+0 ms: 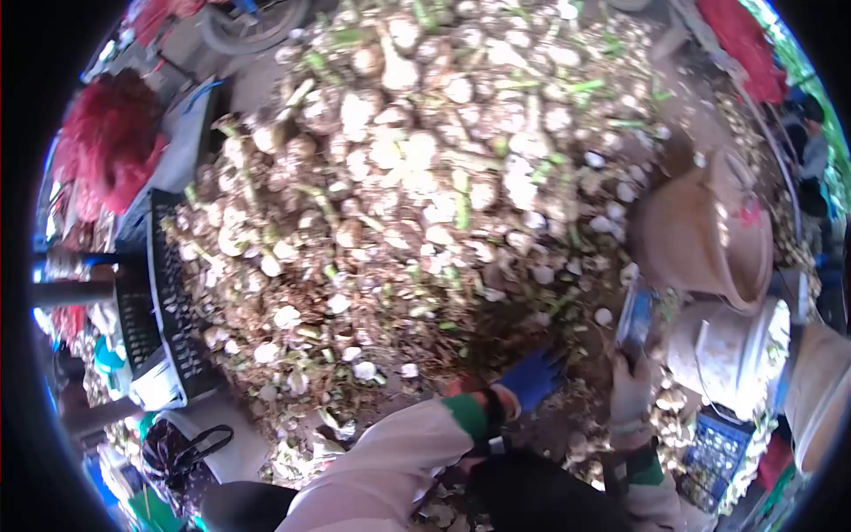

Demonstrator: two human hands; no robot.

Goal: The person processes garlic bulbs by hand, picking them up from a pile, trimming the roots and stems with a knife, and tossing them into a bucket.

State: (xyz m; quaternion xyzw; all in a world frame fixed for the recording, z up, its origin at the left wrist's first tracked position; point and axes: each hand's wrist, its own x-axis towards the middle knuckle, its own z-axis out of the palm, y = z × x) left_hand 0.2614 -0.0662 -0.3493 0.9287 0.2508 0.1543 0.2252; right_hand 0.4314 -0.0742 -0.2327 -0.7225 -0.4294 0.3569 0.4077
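My left hand point(530, 379), in a blue glove, reaches over the near edge of a large heap of garlic point(399, 160). Its fingers are stretched out toward the loose skins and stem scraps, with nothing visible in them. To its right, my right hand point(630, 390), in a pale glove, has its fingers closed round a long, narrow blue and silver tool point(636, 312). This tool points away from me beside the heap; its exact kind is blurred. Cut white garlic heads point(604, 316) lie close to it.
A brown tub point(660, 235) lies tipped at the right, with a white bucket point(700, 350) below it. A blue crate point(714, 457) stands at the lower right. On the left are a black crate point(164, 301) and red net bags point(111, 142). A wheel point(253, 40) shows at the back.
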